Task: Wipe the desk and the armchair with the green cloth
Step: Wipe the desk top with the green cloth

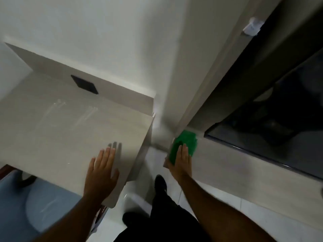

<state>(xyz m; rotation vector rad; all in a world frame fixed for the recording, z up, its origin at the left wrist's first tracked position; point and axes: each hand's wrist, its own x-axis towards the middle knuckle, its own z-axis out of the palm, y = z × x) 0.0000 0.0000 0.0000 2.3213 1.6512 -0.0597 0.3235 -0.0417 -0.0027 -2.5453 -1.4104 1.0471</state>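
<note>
- A person stands between two pale wood-grain surfaces, seen from a head-worn camera looking down; the frame is somewhat blurred.
- The left hand lies flat and open, fingers spread a little, palm down near the right front corner of the counter, casting a finger shadow on the top just beyond it.
- The right hand is also flat, palm down, fingers together and pressed on the near part of the green cloth; it grips nothing, only pressing the cloth down.
- The green cloth sits bunched at the left end of a low ledge, close to the corner where the ledge meets the wall and a tall vertical frame.
- Faint whitish streaks mark the counter top toward its back, and a dark rectangular panel is set in the raised back strip of the counter.
- The armchair, with a blue-grey seat and a dark wooden edge, is tucked under the counter at lower left, well apart from the cloth.
- A dark glass pane runs along the far side of the ledge at right; what lies behind it cannot be made out.
- The person's dark trousers and a dark shoe show over the pale tiled floor in the gap between counter and ledge.
- A small white fitting is fixed high on the frame at upper right; its kind cannot be told.
</note>
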